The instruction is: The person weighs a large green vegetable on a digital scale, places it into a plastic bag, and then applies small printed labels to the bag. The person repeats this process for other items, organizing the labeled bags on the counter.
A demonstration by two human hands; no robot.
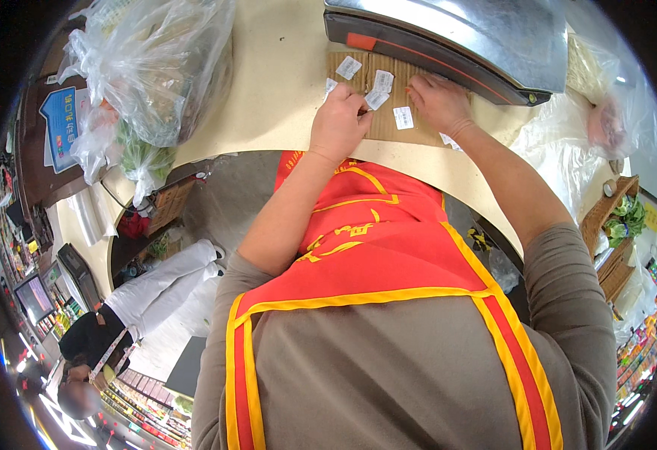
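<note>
Before me a flat piece of brown cardboard [382, 126] lies on the cream counter, partly under the front of a weighing scale [446, 42]. My left hand [340, 121] is over its left part, fingers curled and thumb close to the index finger. Their tips meet the edge of a printed white label [377, 100]; whether they pinch it is unclear. My right hand [440, 104] rests with bent fingers on the right part, just below the scale; its fingertips are partly hidden. Other labels, among them an upper one [348, 67] and a lower one [403, 118], lie on the cardboard.
Clear plastic bags of produce [154, 73] stand on the counter [272, 84] at left, beside a blue sign [61, 129]. More plastic bags [610, 124] lie at right, near a woven basket [607, 208]. Behind on the left stands a person in white trousers [159, 287].
</note>
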